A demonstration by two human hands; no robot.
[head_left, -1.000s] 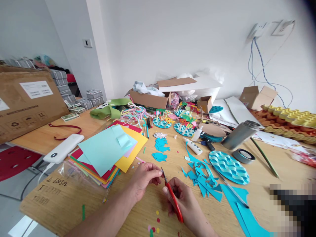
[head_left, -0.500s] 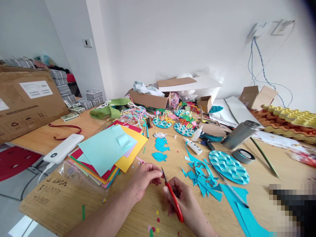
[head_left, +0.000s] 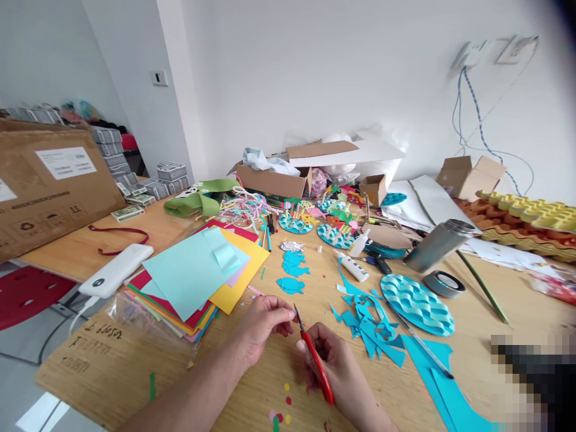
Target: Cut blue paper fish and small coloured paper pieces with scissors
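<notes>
My right hand point(head_left: 330, 360) grips a pair of red-handled scissors point(head_left: 318, 366), its pointed blades aimed up and away from me. Just left of the blade tips, my left hand point(head_left: 267, 327) is closed in a pinch; whatever lies between its fingertips is too small to make out. Beyond the hands lie several blue paper fish point(head_left: 290, 285) in a column, with a white paper fish point(head_left: 292, 246) above them. Blue paper scraps point(head_left: 366, 324) are heaped to the right of the scissors. Small coloured paper dots point(head_left: 287, 401) lie on the table nearer to me.
A stack of coloured paper point(head_left: 180, 276) and a white power bank point(head_left: 116, 270) lie left. To the right are a wavy blue disc point(head_left: 418, 305), a pen point(head_left: 427, 348), a glue bottle point(head_left: 354, 267), a roll of tape point(head_left: 444, 284) and a steel flask point(head_left: 438, 246). Cardboard boxes point(head_left: 274, 183) stand behind.
</notes>
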